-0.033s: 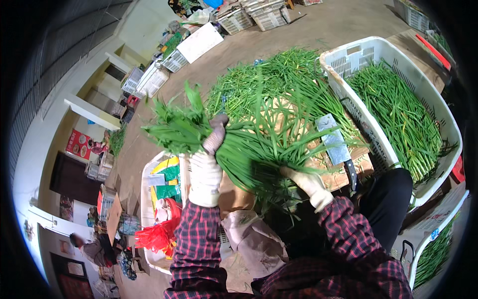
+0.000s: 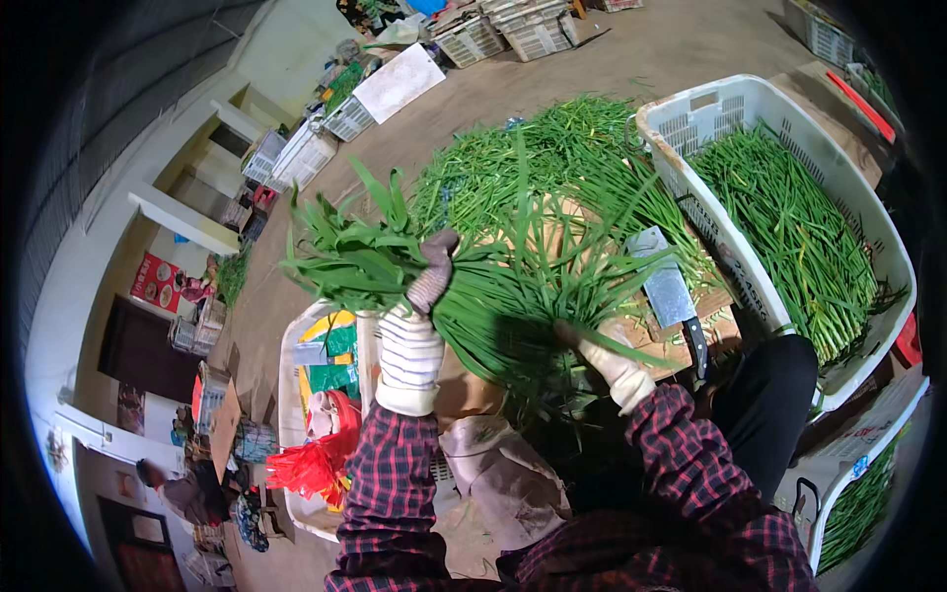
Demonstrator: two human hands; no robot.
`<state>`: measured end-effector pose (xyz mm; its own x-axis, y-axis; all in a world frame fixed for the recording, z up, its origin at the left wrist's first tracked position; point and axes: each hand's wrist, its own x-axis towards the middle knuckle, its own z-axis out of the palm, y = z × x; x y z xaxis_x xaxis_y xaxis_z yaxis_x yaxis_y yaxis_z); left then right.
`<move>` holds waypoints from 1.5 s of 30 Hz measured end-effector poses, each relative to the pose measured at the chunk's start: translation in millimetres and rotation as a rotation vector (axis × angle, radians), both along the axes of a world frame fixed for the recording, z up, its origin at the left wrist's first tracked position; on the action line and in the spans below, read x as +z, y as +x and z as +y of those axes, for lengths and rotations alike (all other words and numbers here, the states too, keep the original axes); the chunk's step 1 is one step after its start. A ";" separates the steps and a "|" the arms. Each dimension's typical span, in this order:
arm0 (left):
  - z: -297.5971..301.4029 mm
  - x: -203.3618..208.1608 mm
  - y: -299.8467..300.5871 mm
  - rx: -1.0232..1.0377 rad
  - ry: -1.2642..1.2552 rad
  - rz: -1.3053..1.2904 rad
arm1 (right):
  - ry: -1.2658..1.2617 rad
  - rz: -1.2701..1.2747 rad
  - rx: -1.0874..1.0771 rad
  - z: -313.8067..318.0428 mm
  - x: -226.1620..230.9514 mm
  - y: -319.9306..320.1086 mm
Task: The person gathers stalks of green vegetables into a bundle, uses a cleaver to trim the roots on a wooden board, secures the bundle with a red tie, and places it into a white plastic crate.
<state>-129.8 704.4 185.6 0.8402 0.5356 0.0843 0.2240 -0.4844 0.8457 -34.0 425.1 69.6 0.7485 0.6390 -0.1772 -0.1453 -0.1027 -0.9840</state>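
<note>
A thick bunch of garlic chives (image 2: 483,301) with long, flat green leaves lies across my two hands. My left hand (image 2: 429,281), in a white striped glove with darker fingers, is closed round the bunch; broad leaf ends fan out to its left. At the bunch's right part, my right hand (image 2: 602,353), in a pale glove, has its fingers closed among the leaves; some fingertips are hidden there. To the right, a cleaver (image 2: 668,291) with a black handle rests on a wooden board (image 2: 725,331). A heap of loose greens (image 2: 533,148) spreads beyond the bunch.
On the right stands a white plastic crate (image 2: 661,163) of cut green stalks, with another crate (image 2: 814,474) nearer me. A white crate (image 2: 296,493) at left holds red and green-yellow plastic bags. Someone (image 2: 182,493) is at the far left. More crates (image 2: 469,41) stand in back.
My left hand and the leaf ends beside it have shifted very slightly. My right hand has moved a little lower, and a leaf now crosses it.
</note>
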 end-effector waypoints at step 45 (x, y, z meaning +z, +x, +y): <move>-155.1 105.2 -108.2 0.041 -0.593 -0.834 | -0.330 -0.625 -0.035 -33.7 -20.3 -45.3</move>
